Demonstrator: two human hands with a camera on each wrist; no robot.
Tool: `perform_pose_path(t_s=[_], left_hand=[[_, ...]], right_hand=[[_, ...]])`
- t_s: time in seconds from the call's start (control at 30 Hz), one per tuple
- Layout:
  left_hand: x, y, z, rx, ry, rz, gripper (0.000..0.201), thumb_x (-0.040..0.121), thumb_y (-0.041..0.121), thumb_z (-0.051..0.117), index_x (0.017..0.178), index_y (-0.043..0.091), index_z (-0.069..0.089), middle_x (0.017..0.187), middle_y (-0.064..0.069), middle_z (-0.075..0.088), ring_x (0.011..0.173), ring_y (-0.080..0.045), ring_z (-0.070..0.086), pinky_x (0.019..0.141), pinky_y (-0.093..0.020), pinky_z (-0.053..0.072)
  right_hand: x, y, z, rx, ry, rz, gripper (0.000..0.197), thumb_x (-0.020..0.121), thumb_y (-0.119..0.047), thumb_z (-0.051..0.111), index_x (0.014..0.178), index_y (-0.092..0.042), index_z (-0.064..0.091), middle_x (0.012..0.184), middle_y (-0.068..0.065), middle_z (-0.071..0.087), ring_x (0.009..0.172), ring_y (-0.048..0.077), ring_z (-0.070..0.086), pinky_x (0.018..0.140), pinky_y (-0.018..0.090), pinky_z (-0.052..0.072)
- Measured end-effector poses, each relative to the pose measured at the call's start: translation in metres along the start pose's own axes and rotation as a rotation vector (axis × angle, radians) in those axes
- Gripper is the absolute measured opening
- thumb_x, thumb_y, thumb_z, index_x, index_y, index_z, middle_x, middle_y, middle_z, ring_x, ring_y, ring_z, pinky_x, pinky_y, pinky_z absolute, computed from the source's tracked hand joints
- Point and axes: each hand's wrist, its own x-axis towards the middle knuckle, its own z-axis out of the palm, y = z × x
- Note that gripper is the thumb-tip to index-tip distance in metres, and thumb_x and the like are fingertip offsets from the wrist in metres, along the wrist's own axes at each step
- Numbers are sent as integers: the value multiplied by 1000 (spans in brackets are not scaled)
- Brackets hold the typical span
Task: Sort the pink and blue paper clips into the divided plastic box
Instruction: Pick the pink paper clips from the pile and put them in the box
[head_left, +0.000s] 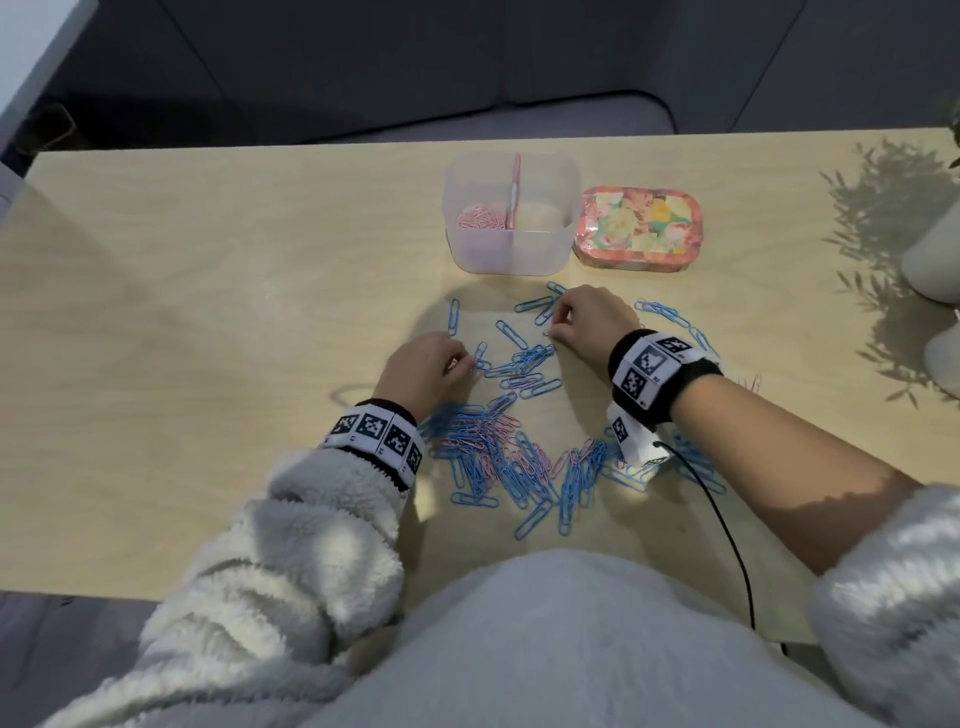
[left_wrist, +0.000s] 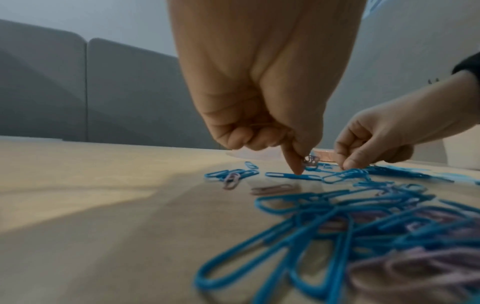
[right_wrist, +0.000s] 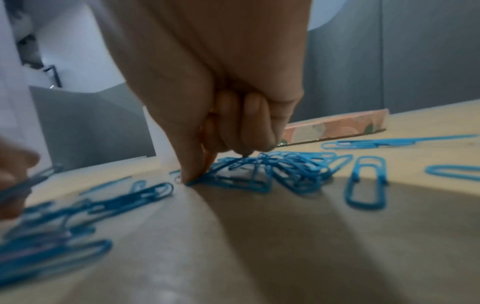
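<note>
A clear divided plastic box (head_left: 511, 260) stands at the back of the table, with pink clips (head_left: 480, 215) in its left compartment. A mixed heap of blue and pink paper clips (head_left: 498, 452) lies near me, and loose blue clips (head_left: 524, 364) are spread between my hands. My left hand (head_left: 470, 364) has its fingers curled. In the left wrist view it (left_wrist: 302, 164) pinches a small pink clip (left_wrist: 310, 160) just above a blue clip (left_wrist: 291, 176). My right hand (right_wrist: 197, 174) is curled over a bunch of blue clips (right_wrist: 283, 170), and its thumb and finger pinch a clip on the table whose colour I cannot make out.
A floral tin (head_left: 638, 228) sits right of the box. White vases (head_left: 935, 249) stand at the table's right edge. A black cable (head_left: 727, 535) runs from my right wrist to the near edge. More blue clips (head_left: 670, 317) lie behind my right wrist.
</note>
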Motion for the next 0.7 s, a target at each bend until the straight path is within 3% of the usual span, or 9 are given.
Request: perform_pose_path(t_s=[0.1,0.2,0.33,0.4,0.47,0.53,0.6,0.7], left_hand=[[0,0,-1,-115,25,-47,21,88,27,57,82,11,67,71,2,54,65,-12,45,59,-26,34],[-1,-1,0,-252,0,-125,18,88,29,58,75,16,60,58,8,43,55,-8,38,51,-24,30],[0,-5,3,-394,-33,-167,16,91,27,53,81,16,57,67,4,54,63,-13,49,59,-26,40],[0,-3,2,-524,-32,-183,14,92,23,52,79,17,55,66,3,52,62,-14,48,60,-26,42],[0,3,-1,-594,-43,-154,16,92,18,51,76,17,54,63,3,45,58,-11,42,56,-21,37],[1,11,-4,-638,-48,-118,17,92,13,50,76,15,53,62,4,43,58,-10,39,54,-17,34],[3,16,-6,-688,-23,-110,18,93,10,47,75,13,51,63,2,45,60,-11,43,51,-11,34],[7,18,-9,-788,22,-154,24,91,6,44,70,16,48,63,0,48,57,-7,50,50,-12,37]], right_hand=[[-3,5,-2,0,-82,-21,8,82,-19,61,75,-15,60,88,5,67,88,27,61,70,33,45],[-11,10,-4,102,4,-33,8,80,-15,57,73,-13,54,79,7,61,74,25,55,64,34,44],[-23,7,-6,501,-68,19,5,83,-3,49,83,-7,48,69,5,55,52,15,48,47,23,39],[-28,-1,-4,698,-149,90,17,85,1,40,94,-10,49,66,4,57,42,11,46,40,20,35],[-29,-12,0,801,-175,147,27,85,1,35,100,-11,54,61,2,51,37,9,35,37,15,23],[-30,-24,3,782,-161,128,23,88,-5,39,99,-8,60,59,0,42,35,6,31,33,15,20],[-30,-32,8,600,-138,-28,17,89,-16,54,97,-5,63,55,-3,41,33,2,36,36,11,25],[-29,-38,18,428,-150,-192,20,84,-26,65,97,-10,67,48,-6,36,38,4,33,44,18,23]])
